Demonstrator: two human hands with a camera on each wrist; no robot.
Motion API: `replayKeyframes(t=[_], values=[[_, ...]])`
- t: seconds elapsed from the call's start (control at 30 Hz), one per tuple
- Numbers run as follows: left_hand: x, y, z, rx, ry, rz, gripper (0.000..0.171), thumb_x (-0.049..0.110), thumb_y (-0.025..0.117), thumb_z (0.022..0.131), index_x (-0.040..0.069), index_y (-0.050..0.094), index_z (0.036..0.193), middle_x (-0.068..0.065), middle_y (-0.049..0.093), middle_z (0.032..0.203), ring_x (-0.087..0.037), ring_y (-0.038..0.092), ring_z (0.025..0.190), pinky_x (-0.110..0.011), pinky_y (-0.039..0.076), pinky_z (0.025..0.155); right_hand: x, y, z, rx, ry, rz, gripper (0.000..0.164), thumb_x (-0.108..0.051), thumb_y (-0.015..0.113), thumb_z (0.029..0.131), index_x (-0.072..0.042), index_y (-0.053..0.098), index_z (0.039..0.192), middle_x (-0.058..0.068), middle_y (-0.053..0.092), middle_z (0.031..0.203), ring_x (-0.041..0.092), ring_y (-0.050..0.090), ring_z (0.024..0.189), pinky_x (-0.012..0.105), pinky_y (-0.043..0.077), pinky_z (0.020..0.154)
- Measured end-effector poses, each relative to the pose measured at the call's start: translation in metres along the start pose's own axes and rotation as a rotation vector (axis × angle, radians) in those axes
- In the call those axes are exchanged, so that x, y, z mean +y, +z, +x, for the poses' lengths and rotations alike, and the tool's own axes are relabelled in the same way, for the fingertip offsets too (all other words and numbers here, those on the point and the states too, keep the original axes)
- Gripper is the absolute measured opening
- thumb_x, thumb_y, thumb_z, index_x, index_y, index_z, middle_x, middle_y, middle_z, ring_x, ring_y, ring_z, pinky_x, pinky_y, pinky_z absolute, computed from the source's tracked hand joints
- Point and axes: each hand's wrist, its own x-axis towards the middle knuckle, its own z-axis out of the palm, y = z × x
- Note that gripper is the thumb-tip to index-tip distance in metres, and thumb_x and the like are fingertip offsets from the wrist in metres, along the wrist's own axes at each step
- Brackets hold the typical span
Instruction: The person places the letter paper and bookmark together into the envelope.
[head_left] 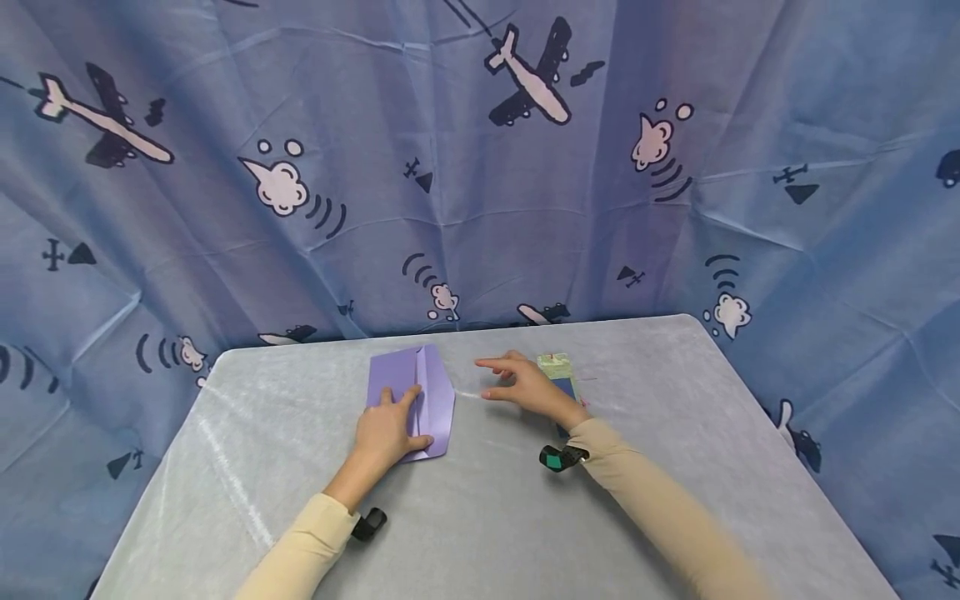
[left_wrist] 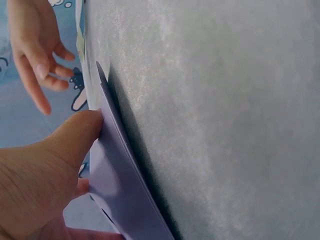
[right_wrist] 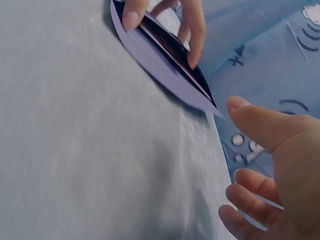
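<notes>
A purple envelope (head_left: 437, 392) lies toward the back of the table, left of the middle, its flap side turned to the right. My left hand (head_left: 382, 432) rests on it with fingers spread, the thumb on the flap and the fingertips across the opening. From the right wrist view, the envelope's mouth (right_wrist: 172, 62) gapes a little, and a thin edge shows inside. To the right, my right hand (head_left: 528, 387) hovers over the table with thumb and fingers apart, holding nothing. Partly hidden beneath that hand and wrist are a yellow-green printed paper (head_left: 555, 363) and a dark blue piece (head_left: 564, 386).
A grey cloth covers the table (head_left: 465, 533). Behind its back edge hangs a blue curtain (head_left: 450, 183) printed with airplanes and clouds. Each wrist wears a dark camera band, such as the one on the right wrist (head_left: 562, 457).
</notes>
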Motion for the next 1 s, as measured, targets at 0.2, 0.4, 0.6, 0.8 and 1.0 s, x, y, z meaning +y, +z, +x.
replayKeyframes(t=[0.2,0.4,0.6,0.8,1.0], values=[[-0.001,0.001,0.0,-0.006,0.001,0.005,0.092,0.054,0.087,0.064,0.019,0.054,0.142,-0.03,0.058,0.115,-0.034,0.06,0.063,-0.049,0.053,0.06,0.023,-0.024,-0.022,0.044,0.045,0.033,0.061,-0.032,0.076,0.086,-0.024,0.056,0.142,0.018,0.052,0.124,0.034,0.055,0.113,0.051,0.049,0.095],[0.0,0.0,0.0,0.007,0.006,0.022,0.091,0.054,0.088,0.063,0.019,0.055,0.141,-0.032,0.059,0.119,-0.037,0.063,0.064,-0.049,0.054,0.06,0.047,-0.046,-0.04,0.115,0.097,0.001,0.059,-0.029,0.076,0.086,-0.023,0.056,0.141,0.015,0.045,0.135,0.034,0.042,0.124,0.056,0.041,0.101],[-0.001,0.001,0.0,-0.004,0.008,0.038,0.091,0.056,0.086,0.064,0.02,0.054,0.141,-0.034,0.057,0.124,-0.04,0.065,0.068,-0.049,0.054,0.063,0.064,-0.061,-0.053,0.135,0.158,-0.044,0.062,-0.028,0.077,0.085,-0.02,0.055,0.143,0.017,0.039,0.143,0.039,0.031,0.133,0.06,0.04,0.099],[-0.001,0.0,0.0,-0.005,0.008,0.041,0.091,0.056,0.086,0.064,0.02,0.054,0.141,-0.035,0.057,0.127,-0.041,0.066,0.07,-0.05,0.055,0.065,0.074,-0.06,-0.057,0.111,0.203,-0.142,0.064,-0.025,0.08,0.083,-0.018,0.056,0.142,0.024,0.038,0.148,0.045,0.03,0.135,0.065,0.031,0.108],[-0.001,0.001,0.0,-0.003,0.007,0.039,0.092,0.056,0.087,0.063,0.02,0.054,0.141,-0.033,0.058,0.123,-0.039,0.065,0.067,-0.049,0.055,0.063,0.075,-0.057,-0.056,0.097,0.225,-0.173,0.064,-0.022,0.081,0.081,-0.016,0.058,0.14,0.026,0.039,0.15,0.047,0.033,0.135,0.065,0.032,0.107]])
